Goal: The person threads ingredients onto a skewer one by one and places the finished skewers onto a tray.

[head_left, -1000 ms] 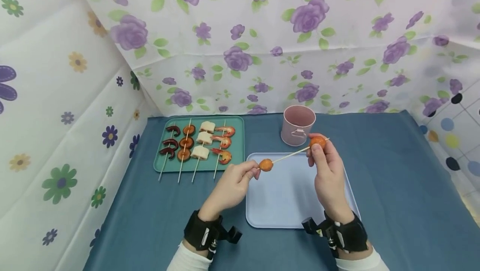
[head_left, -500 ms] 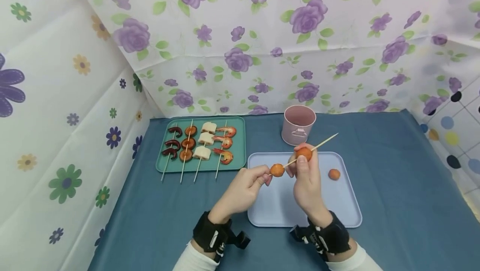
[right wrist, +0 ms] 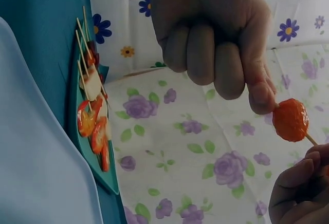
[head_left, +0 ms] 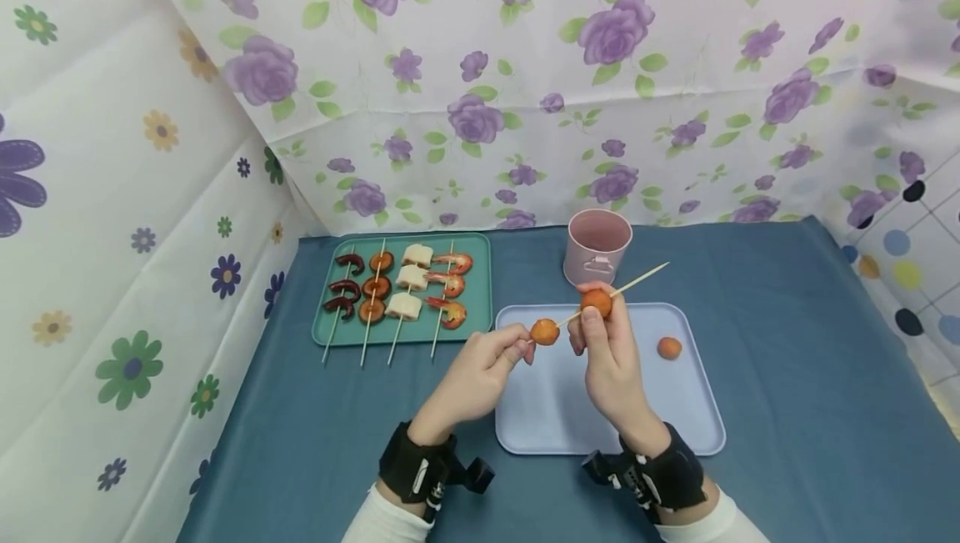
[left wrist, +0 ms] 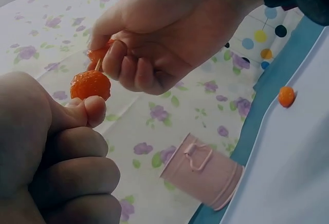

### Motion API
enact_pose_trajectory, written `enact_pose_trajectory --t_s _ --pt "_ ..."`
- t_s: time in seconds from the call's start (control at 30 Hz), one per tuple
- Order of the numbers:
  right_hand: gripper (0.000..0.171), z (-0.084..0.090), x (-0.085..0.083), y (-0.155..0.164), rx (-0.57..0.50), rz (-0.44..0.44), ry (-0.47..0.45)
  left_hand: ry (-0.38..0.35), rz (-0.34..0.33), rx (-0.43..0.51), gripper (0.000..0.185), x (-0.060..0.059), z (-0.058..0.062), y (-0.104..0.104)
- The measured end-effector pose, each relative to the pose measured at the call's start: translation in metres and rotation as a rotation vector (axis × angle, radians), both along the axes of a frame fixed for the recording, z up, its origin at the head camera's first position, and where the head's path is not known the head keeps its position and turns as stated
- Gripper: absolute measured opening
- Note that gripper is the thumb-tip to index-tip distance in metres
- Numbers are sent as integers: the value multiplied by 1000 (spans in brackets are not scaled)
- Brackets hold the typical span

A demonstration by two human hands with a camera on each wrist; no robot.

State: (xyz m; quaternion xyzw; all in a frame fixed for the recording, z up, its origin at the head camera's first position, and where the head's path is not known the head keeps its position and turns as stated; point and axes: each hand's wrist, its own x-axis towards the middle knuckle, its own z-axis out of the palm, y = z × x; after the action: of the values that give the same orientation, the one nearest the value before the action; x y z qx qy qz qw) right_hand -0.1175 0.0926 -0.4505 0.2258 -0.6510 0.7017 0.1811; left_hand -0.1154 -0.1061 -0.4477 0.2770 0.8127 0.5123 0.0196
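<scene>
Hidden and cropped parts. The skewer (head_left: pixel 626 287) vanishes inside the right hand (head_left: pixel 611 351), whose fingers cover most of the second ball (head_left: pixel 596 302); in the left wrist view only a sliver of that ball shows. The skewer's near end is buried under the left hand (head_left: pixel 480 376) fingertips. Both forearms leave the head view's lower edge. In the right wrist view the right hand is cropped at the corner, and the green tray (right wrist: pixel 95 152) is seen edge-on, its food overlapping and indistinct.
</scene>
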Motion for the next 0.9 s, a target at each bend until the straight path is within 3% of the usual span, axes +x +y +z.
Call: enact_pose_trajectory --t_s 0.17,0.63,0.9 --pt "30 1 -3 5 59 5 -59 3 6 -2 25 -2 2 -2" --pt "38 9 -11 16 131 37 -97 11 30 -11 24 -11 4 -9" --pt "43 12 -12 48 346 3 -173 -20 57 -28 25 -8 0 -16"
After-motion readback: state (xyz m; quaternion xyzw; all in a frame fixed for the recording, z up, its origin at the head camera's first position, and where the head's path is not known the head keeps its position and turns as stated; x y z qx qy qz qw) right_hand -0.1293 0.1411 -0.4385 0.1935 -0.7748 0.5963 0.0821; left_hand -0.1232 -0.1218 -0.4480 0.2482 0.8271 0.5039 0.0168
